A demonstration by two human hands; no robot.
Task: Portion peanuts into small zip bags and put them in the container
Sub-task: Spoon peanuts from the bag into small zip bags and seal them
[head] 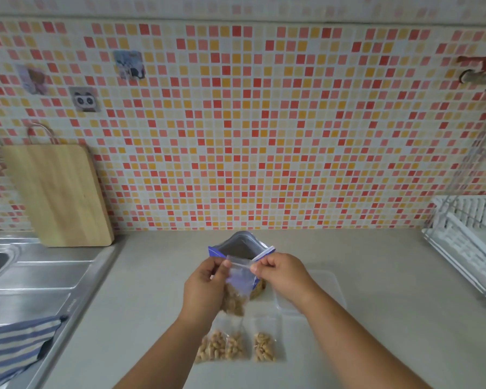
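With three filled bags [234, 346] lying on the worktop [376, 346] and the container [330, 293] seemingly empty, left hand [208, 284] and right hand [285, 272] pinched a fourth zip bag [237, 287] at its seal.

Two bare forearms; no sleeves, no jewellery

The counter [157, 290] is pale beige. Near its front edge lie three filled bags [234, 346] of peanuts in a row. Behind them stands the open peanut pack [237, 248]; a clear container [331, 290] sits to its right. A board [58, 192] leans at the back-left corner, and a white rack [469, 234] stands at the right edge.
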